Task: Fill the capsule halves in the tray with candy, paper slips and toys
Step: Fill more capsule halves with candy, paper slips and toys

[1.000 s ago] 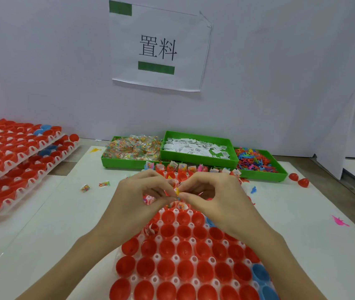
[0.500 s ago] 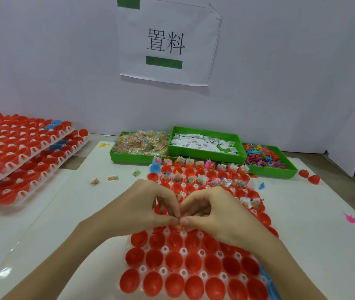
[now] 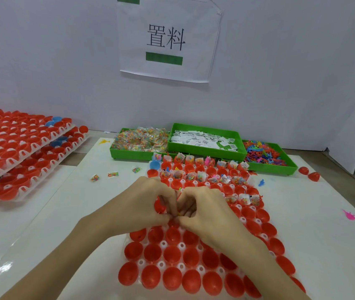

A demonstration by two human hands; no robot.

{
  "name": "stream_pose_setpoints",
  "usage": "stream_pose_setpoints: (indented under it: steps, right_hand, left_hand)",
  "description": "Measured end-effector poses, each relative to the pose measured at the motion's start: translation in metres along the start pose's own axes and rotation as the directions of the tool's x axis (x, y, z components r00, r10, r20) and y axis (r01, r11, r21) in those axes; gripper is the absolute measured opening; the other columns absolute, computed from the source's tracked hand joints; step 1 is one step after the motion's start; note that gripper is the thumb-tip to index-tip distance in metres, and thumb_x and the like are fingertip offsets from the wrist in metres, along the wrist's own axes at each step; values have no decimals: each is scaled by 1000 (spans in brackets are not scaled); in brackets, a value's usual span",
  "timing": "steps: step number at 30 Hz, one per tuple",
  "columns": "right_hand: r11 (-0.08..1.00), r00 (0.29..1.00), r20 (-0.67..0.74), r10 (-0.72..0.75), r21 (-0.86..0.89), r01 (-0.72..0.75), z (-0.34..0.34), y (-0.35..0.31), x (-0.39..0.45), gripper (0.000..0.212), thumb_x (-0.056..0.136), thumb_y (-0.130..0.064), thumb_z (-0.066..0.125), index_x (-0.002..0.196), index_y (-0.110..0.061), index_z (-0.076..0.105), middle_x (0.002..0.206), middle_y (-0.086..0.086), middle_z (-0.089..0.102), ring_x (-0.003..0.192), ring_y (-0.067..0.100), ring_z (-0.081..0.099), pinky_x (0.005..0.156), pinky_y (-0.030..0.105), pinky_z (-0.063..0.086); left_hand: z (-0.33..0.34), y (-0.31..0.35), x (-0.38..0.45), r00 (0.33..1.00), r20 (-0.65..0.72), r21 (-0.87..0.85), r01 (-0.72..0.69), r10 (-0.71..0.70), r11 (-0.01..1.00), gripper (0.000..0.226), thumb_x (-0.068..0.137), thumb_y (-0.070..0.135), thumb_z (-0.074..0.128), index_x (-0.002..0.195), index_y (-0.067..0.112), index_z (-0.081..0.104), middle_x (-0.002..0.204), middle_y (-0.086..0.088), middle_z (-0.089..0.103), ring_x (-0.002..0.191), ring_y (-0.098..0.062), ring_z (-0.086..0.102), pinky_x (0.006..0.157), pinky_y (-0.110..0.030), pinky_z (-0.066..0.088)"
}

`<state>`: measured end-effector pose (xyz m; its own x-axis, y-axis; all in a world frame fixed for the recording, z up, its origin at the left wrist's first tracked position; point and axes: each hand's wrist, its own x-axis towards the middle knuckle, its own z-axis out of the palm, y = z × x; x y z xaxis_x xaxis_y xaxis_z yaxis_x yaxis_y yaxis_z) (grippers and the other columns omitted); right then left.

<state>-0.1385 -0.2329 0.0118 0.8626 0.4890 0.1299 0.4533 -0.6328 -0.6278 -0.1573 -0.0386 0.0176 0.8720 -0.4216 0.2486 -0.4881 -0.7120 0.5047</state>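
Note:
A white tray of red capsule halves lies in front of me. The far rows hold candy packets, paper slips and toys; the near rows of halves hold nothing. My left hand and my right hand meet fingertip to fingertip over the tray's middle, pinching a small yellow toy just above a red half. Behind the tray stand three green bins: candy, paper slips and coloured toys.
Stacked trays of red capsule halves fill the left side. Loose candy packets lie on the white mat left of the tray. A pink toy and two loose red halves lie at the right. A paper sign hangs on the wall.
Both hands have come down and nearer to me, from above the tray's far rows to its middle, still pinching the small yellow toy together.

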Motion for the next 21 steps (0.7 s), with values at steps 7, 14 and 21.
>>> stream_pose_setpoints:
  steps: [7,14,21]
  right_hand:
    - [1000,996,86,-9,2,9,-14,1,-1,12,88,-10,77,93,-19,82,83,-9,77,77,-2,70,73,11,54]
    - [994,1000,1,-19,-106,19,-6,-5,-4,11,84,-14,74,92,-20,81,72,-4,60,69,10,62,62,7,45]
    - [980,996,45,-73,-184,80,-2,-5,-2,16,91,-15,73,101,-24,82,77,-21,46,66,-7,47,63,-1,36]
  left_hand:
    - [-6,-1,-1,1000,10,-53,24,-24,998,16,73,19,85,80,33,79,82,26,69,80,4,65,66,-4,42]
    - [-1,-1,0,998,-37,-30,54,-55,998,20,69,17,87,73,28,71,73,22,67,79,-1,60,64,-8,42]
    - [-1,1,-1,999,-19,10,30,-30,999,13,72,20,84,76,28,75,74,15,67,82,-1,59,66,-9,42]
